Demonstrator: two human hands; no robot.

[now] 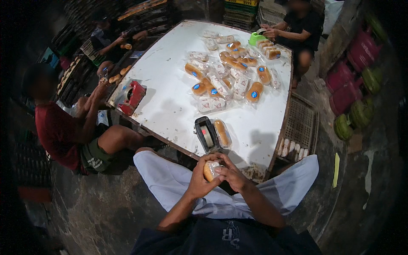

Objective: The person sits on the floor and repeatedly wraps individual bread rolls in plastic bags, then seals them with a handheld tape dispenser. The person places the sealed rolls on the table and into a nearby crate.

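Observation:
Between my two hands, over the table's near edge, is a bread roll in clear plastic wrap (210, 171). My left hand (201, 177) curls around its left side, and my right hand (232, 173) grips its right side and the film, with fingertips close to the tape dispenser. That black tape dispenser (206, 134) stands just beyond my hands on the white tabletop (169, 118). Right beside it lies a wrapped long roll (222, 133). Farther back, many wrapped rolls (220, 81) lie in a loose pile, some showing blue stickers, others their printed side.
A red tape dispenser (132, 97) stands at the table's left edge. One person sits at left, another at back left, a third at back right by a green dispenser (255, 39). A plastic crate (299, 124) with packets adjoins the right edge; gas cylinders (346, 92) stand beyond.

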